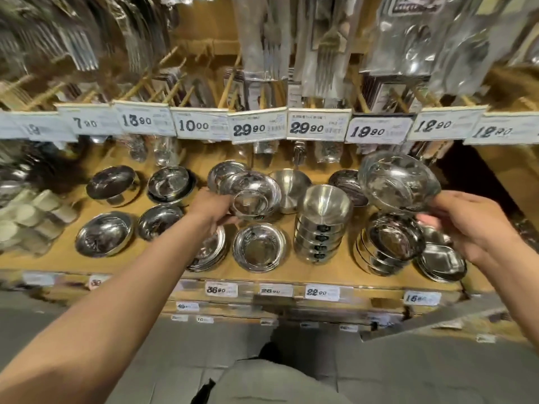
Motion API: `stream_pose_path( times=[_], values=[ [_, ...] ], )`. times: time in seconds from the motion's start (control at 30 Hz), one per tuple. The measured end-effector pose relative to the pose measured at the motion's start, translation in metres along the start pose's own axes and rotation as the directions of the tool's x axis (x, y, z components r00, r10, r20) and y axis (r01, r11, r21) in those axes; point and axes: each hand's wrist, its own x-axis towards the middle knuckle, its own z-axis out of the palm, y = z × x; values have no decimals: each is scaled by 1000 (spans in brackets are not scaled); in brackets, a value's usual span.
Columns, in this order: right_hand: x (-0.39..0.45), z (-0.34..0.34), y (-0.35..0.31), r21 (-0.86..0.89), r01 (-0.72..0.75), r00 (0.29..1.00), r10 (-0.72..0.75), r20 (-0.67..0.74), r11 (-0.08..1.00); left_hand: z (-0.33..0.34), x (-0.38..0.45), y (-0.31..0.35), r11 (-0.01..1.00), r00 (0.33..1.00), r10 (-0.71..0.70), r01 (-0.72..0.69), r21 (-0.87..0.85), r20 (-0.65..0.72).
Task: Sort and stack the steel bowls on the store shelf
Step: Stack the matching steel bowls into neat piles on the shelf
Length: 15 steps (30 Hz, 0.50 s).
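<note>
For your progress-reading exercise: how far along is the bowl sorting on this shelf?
Partway. Done: a tall stack of matte bowls stands mid-shelf. In hand: the right hand lifts a shiny bowl above a leaning stack; the left hand holds tilted bowls. Left: single bowls at the left remain unstacked.

Warm light, motion blur, fisheye edges
</note>
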Motion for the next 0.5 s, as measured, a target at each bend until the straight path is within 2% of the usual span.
stream_pose_path(
  times=[0.13,0.33,0.5],
  values=[
    [-22,-12,5,21,21,999,-22,45,1000,-6,-31,-23,1000,999,-7,7,1,-42],
    [-55,-13,13,-14,39,992,-37,121,999,-16,-64,-59,991,995,-74,66,-114,-70],
    [-85,-6,23,-32,54,981,-47,189,998,-32,-71,-74,995,992,-63,53,-82,-114]
  ],
)
